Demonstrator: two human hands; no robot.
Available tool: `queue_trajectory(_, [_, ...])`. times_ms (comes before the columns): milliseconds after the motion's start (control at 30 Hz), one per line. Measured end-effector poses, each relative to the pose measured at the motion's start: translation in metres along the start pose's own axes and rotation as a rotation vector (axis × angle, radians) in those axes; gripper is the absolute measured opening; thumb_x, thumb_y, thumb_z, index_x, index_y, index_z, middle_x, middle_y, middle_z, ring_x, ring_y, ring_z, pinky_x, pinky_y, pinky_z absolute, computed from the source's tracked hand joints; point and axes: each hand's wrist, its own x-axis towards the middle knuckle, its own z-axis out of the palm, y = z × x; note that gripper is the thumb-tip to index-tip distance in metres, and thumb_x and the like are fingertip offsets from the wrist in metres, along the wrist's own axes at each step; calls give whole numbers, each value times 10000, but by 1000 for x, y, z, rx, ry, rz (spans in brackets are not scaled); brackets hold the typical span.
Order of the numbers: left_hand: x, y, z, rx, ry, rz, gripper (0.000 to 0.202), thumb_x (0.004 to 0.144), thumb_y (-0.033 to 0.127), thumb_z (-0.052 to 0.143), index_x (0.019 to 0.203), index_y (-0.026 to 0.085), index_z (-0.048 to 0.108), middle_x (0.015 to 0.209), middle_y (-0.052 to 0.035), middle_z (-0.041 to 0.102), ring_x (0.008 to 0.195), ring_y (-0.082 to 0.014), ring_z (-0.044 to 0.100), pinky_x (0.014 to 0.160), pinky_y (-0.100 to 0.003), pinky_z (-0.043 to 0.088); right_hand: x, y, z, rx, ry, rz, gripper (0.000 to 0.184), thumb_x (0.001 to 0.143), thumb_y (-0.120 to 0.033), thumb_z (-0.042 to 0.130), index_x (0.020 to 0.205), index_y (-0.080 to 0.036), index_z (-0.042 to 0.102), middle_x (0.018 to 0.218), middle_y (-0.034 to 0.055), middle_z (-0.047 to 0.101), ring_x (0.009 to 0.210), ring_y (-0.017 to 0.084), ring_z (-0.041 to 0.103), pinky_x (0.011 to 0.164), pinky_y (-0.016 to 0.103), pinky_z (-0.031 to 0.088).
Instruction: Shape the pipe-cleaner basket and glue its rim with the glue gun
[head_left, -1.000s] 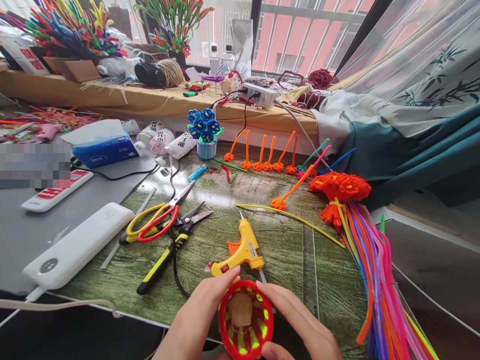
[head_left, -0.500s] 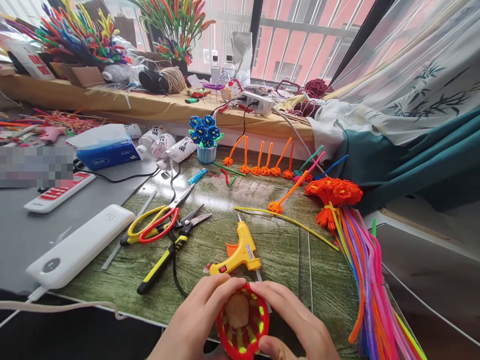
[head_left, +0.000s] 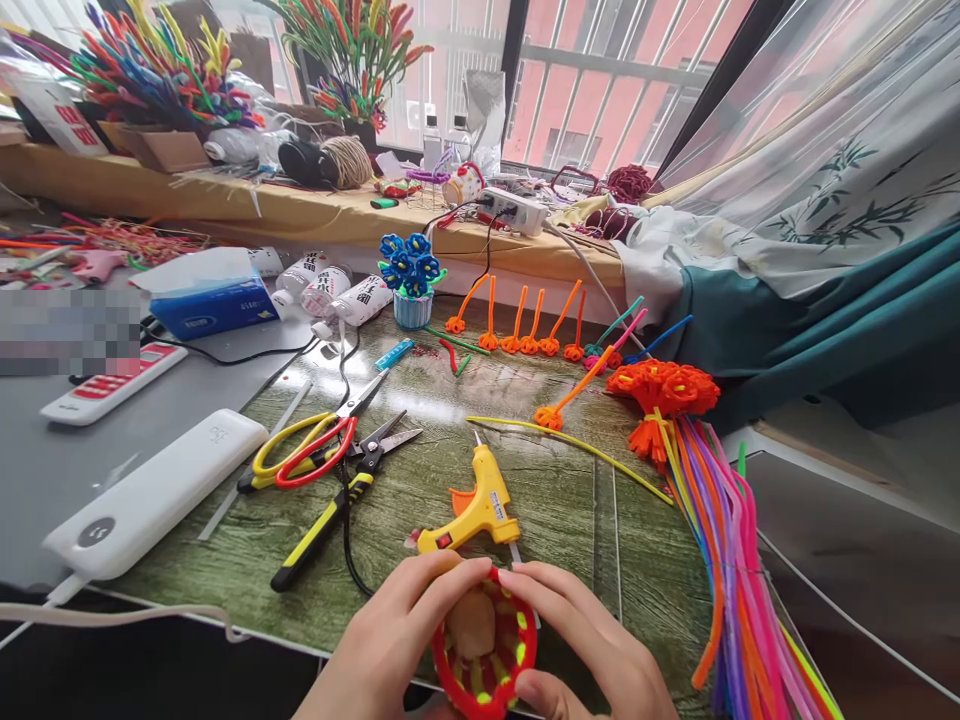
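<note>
I cup the small red woven basket (head_left: 485, 655) at the near edge of the table (head_left: 555, 500), my left hand (head_left: 390, 645) and right hand (head_left: 592, 645) curled around its rim, fingertips pinching the far side. I judge I am shaping the rim; next I need even pressure. The glue gun (head_left: 474, 505) lies just beyond.
</note>
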Motion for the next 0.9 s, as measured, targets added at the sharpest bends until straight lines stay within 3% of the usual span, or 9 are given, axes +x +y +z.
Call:
queue_trajectory(133, [1,0,1,11,23,24,935,750,186,830,1492,426,313,1409,-1,593,1278,-198,606,1071,-221,493,1,4,-5,-37,-68,-31,564,963,-492,653,1493,-384,494,1410,41,630,1261,196,644,1057,184,464])
queue_trajectory(433, [1,7,0,17,54,15,840,725,145,823,1411,386,401,1359,10,616,1242,-171,623,1043,-187,490,0,-2,-5,-23,-21,-57,587,953,-444,688,1489,-383,458,1390,13,638,1257,174,645,1069,158,453])
queue_trajectory(900, [4,11,0,39,66,17,772,755,178,814,1391,363,418,1346,26,630,1251,-137,618,1052,-161,476,-2,-1,-5,126,-95,-9,604,979,-423,659,1523,-454,399,1424,-23,606,1290,171,615,1088,174,448])
